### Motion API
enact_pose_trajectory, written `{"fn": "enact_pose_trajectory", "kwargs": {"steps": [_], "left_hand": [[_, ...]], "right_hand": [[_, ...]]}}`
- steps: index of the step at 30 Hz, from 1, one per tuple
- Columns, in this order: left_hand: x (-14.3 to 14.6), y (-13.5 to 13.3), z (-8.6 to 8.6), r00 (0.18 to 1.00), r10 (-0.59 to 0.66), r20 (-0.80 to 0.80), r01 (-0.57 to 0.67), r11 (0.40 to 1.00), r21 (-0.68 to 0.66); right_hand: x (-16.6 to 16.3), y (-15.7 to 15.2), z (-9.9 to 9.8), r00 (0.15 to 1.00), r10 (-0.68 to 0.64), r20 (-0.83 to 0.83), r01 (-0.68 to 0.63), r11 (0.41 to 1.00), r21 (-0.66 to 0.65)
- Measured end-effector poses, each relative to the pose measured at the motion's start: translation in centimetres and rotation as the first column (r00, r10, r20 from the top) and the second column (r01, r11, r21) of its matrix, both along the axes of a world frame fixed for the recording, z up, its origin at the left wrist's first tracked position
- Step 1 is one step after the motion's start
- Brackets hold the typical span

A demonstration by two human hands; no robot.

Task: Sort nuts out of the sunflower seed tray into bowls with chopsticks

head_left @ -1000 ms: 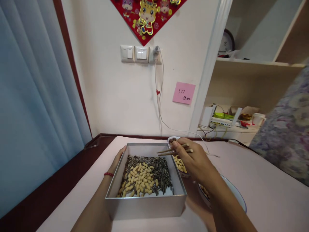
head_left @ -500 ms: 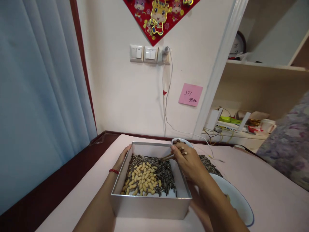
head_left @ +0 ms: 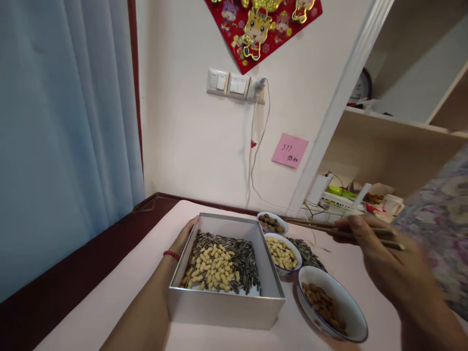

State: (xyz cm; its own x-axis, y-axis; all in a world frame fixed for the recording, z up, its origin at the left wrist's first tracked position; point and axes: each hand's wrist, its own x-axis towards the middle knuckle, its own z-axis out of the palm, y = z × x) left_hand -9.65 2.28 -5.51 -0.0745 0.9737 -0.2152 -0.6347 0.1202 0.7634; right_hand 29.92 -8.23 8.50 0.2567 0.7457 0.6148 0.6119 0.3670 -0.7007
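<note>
My left hand [head_left: 183, 238], a red bead bracelet at its wrist, grips the left wall of a square silver-grey box [head_left: 226, 309]; its fingertips show at the rim. Inside the box, a heap of peanuts in shells [head_left: 215, 268] lies beside and on dark striped sunflower seeds [head_left: 246, 261]. My right hand [head_left: 383, 263], slightly blurred, is closed around wooden chopsticks [head_left: 314, 224] held out to the right of the box. Their tips point left, near a small bowl [head_left: 260, 216] of round brown nuts. Nothing shows between the tips.
Right of the box stand a bowl [head_left: 298, 248] of peanuts and a larger bowl [head_left: 353, 304] of almond-like brown nuts. Loose sunflower seeds [head_left: 307, 253] lie on the pale tabletop behind them. A white cord [head_left: 268, 195] hangs down the wall to the table.
My right hand has moved from the box's right rim out to the right with the chopsticks, uncovering the bowls. My left hand stays on the box.
</note>
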Motion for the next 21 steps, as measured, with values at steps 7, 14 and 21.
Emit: {"fn": "enact_pose_trajectory", "kwargs": {"steps": [7,14,21], "left_hand": [[0.8,-1.3,0.8,0.999,-0.015,0.036,0.014,0.999,0.031],[1.0,-1.5,0.8,0.998,-0.031,0.058,0.028,0.998,0.049],[1.0,-0.9,0.0,0.997,-0.023,0.067,0.019,0.997,0.069]], "right_hand": [[2.2,-0.4,-2.6,0.991,-0.132,0.002,0.132,0.989,-0.074],[-4.7,-0.2,-3.4,0.966,0.239,-0.104,-0.245,0.968,-0.059],[-11.3,2.6,-5.6,0.855,0.518,-0.002,-0.512,0.844,-0.159]]}}
